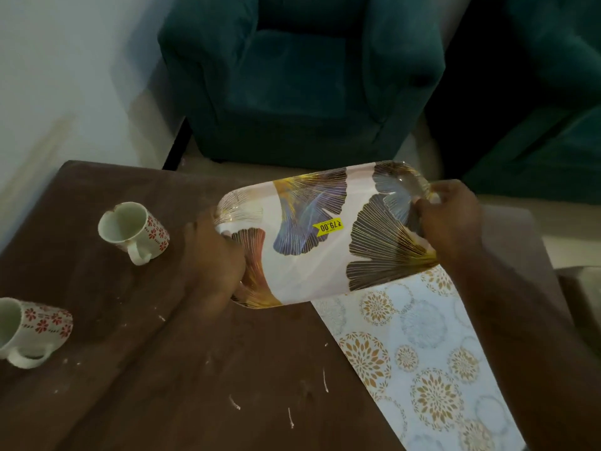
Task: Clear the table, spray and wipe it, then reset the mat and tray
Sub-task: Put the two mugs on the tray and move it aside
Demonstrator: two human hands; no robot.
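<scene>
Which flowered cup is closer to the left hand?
The cup nearer the green armchair, fully in view; the other cup, cut off at the picture's left edge, is farther from the left hand.

Dim, flat indoor light; wall (48, 76) brightest, at left. Faint sheen across the glossy tray (302, 268). Green armchair (302, 92) murky, soft-focused. Right hand (452, 219) slightly motion-blurred; detail smeared toward frame edges.

Dim indoor light. Plain white wall (65, 60) at left. Dark teal armchair (302, 76) behind the dark brown desk (130, 385), second teal seat (536, 109) at right, pale floor (569, 222) between.
</scene>
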